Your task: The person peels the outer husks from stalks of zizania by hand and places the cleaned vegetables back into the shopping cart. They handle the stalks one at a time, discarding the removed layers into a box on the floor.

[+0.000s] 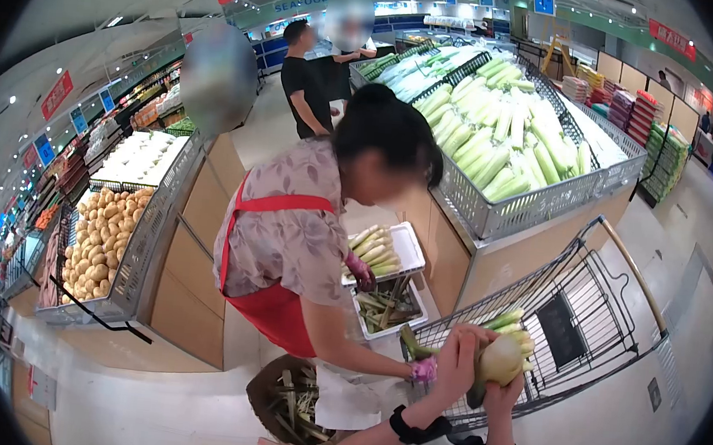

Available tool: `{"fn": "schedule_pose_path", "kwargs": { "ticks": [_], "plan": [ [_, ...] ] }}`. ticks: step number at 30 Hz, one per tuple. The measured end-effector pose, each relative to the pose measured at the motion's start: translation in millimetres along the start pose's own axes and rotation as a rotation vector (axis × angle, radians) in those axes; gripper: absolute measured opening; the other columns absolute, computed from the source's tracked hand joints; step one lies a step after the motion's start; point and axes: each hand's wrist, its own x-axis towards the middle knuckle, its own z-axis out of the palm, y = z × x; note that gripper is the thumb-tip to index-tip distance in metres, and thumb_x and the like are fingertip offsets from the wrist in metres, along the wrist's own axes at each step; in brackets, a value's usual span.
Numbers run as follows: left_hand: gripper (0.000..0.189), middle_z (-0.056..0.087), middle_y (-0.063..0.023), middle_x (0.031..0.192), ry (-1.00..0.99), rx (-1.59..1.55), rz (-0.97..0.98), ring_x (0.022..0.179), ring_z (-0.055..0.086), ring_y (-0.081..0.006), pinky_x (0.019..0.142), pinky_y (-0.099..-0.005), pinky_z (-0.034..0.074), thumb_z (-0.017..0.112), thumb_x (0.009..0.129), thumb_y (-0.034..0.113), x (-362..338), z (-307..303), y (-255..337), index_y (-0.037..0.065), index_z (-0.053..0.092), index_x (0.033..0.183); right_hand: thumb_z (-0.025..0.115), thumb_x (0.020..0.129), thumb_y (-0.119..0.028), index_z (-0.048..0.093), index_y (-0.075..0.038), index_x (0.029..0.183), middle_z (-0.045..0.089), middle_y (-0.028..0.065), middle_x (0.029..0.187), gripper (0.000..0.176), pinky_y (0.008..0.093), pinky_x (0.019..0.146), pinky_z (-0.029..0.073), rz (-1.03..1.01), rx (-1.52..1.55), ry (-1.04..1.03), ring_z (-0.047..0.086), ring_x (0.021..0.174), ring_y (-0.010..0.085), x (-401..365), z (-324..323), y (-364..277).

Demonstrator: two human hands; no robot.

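Observation:
A thick, pale green vegetable with a rounded end [500, 360] is held up in front of me, between both hands. My left hand [456, 365] closes on it from the left, its fingers pressed against the side. From below and the right, my right hand [504, 395] wraps the lower part. Behind it, more pale stalks [510, 322] lie in or over the wire shopping cart [600, 299]. Close to my left hand is the pink-gloved hand [423, 370] of a co-worker, beside a green stalk [415, 344].
The co-worker in a red apron [268, 312] bends over white trays [411, 261] of stalks and trimmings. A carton [261, 388] of peelings stands on the floor. A grey crate [543, 226] of pale green vegetables is at right, potatoes [105, 239] at left. Another person [301, 82] stands behind.

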Motion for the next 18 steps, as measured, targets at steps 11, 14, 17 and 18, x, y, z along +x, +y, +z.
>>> {"fn": "schedule_pose_path", "kwargs": {
  "ticks": [11, 14, 17, 18],
  "plan": [
    [0.021, 0.043, -0.0005, 0.071, 0.481, -0.095, 0.117, 0.054, 0.043, -0.0100, 0.049, -0.0234, 0.038, 0.042, 0.091, 0.030, 23, -121, -6, 0.012, 0.044, 0.082, 0.040, 0.092, -0.040, 0.032, -0.002, 0.124, 0.053, 0.0206, 0.109, 0.050, 0.0333, 0.067, 0.051, 0.083, 0.350, 0.504, 0.060, 0.080, 0.0244, 44, -32, 1],
    [0.023, 0.043, 0.0009, 0.071, 0.591, 0.016, 0.195, 0.056, 0.041, -0.0105, 0.050, -0.0234, 0.038, 0.044, 0.089, 0.034, 5, -174, 50, 0.012, 0.044, 0.083, 0.034, 0.091, -0.047, 0.045, -0.006, 0.113, 0.056, 0.0117, 0.097, 0.048, 0.0296, 0.065, 0.048, 0.166, 0.563, 0.697, 0.056, 0.077, 0.0215, 64, -51, -2],
    [0.026, 0.043, -0.0002, 0.073, 0.897, 0.232, 0.272, 0.060, 0.041, -0.0108, 0.052, -0.0248, 0.037, 0.043, 0.089, 0.036, -28, -232, 95, 0.011, 0.043, 0.080, 0.023, 0.089, -0.056, 0.049, -0.005, 0.103, 0.055, 0.0088, 0.087, 0.059, 0.0322, 0.077, 0.045, 0.176, 0.546, 0.702, 0.053, 0.083, 0.0210, 67, -103, 17],
    [0.030, 0.043, -0.0014, 0.074, 0.948, 0.333, 0.332, 0.064, 0.043, -0.0112, 0.053, -0.0257, 0.037, 0.042, 0.090, 0.037, -42, -255, 111, 0.010, 0.042, 0.078, 0.022, 0.090, -0.056, 0.049, -0.004, 0.103, 0.055, 0.0093, 0.089, 0.060, 0.0327, 0.079, 0.045, 0.134, 0.515, 0.679, 0.053, 0.084, 0.0215, 66, -115, 20]
  ]
}}
